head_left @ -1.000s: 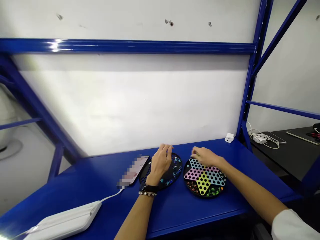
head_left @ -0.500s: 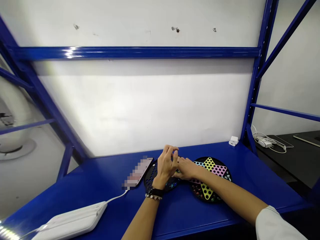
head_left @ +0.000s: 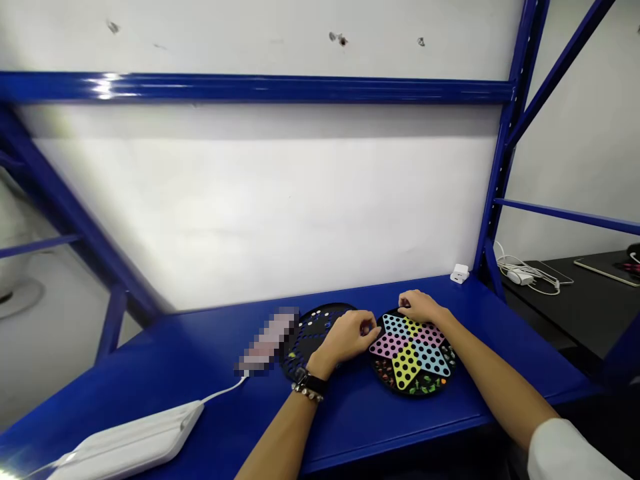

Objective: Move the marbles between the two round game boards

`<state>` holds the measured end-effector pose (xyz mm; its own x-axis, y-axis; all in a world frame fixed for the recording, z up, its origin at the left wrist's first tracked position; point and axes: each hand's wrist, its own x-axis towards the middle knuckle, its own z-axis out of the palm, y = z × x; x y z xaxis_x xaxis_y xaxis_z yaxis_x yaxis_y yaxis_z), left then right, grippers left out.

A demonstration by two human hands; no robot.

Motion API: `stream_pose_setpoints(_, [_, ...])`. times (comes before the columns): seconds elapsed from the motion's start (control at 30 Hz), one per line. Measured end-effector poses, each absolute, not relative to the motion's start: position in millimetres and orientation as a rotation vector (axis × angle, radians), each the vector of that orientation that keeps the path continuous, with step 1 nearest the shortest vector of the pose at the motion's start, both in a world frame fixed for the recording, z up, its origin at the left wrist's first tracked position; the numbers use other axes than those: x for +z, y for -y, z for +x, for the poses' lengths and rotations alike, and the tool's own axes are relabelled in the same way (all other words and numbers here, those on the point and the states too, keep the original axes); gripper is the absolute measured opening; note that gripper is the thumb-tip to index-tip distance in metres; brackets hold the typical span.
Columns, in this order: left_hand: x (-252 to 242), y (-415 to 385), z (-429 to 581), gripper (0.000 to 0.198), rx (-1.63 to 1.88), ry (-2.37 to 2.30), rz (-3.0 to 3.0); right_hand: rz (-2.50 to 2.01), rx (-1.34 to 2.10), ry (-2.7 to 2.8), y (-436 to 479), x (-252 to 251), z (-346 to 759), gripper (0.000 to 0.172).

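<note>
A scuffed white wall point(head_left: 280, 213) is filling most of the view ahead, with a glossy blue crossbeam point(head_left: 300, 89) running across it and catching a bright glare near its left end. A blue upright point(head_left: 504, 160) and a slanted brace point(head_left: 75, 217) are framing a blue shelf top point(head_left: 190, 347), where a small white plug point(head_left: 459, 274) is sitting by the wall. Off to the right, a black table point(head_left: 580, 313) is carrying tangled white cables point(head_left: 530, 275).

I see a round black board point(head_left: 411, 353) with a star in pink, yellow and light blue, dotted with black holes. The tray point(head_left: 310, 333) beside it is black. The tabletop point(head_left: 360, 413) is deep blue, the case point(head_left: 125, 443) white, the wristband point(head_left: 311, 382) black.
</note>
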<state>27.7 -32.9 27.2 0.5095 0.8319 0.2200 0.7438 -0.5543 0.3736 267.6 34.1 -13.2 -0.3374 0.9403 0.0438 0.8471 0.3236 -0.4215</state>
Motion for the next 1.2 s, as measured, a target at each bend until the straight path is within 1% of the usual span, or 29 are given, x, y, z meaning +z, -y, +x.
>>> stream_pose_setpoints(0.17, [18,28,28,0.028,0.402,-1.423,2.554,-1.742,0.416,2.233,-39,-11,277,0.007])
stream_pose_setpoints(0.3, [14,28,30,0.025,0.392,-1.557,2.536,-1.813,0.382,2.163,-41,-11,288,0.01])
stream_pose_setpoints(0.43, [11,31,36,0.027,0.295,-1.722,2.536,-1.881,0.383,2.119,-41,-12,289,0.003])
stream_pose_setpoints(0.53, [10,35,42,0.027,0.198,-1.849,2.548,-1.938,0.411,2.102,-39,-10,286,0.007])
stream_pose_setpoints(0.63, [10,39,49,0.034,0.116,-1.911,2.579,-1.982,0.41,2.079,-37,-8,284,0.008])
stream_pose_setpoints(0.87, [5,45,59,0.041,0.022,-1.91,2.648,-2.01,0.413,2.066,-35,-7,282,0.006])
stream_pose_setpoints(1.2, [4,41,56,0.044,-0.049,-1.787,2.709,-2.008,0.413,2.082,-37,-9,283,0.007])
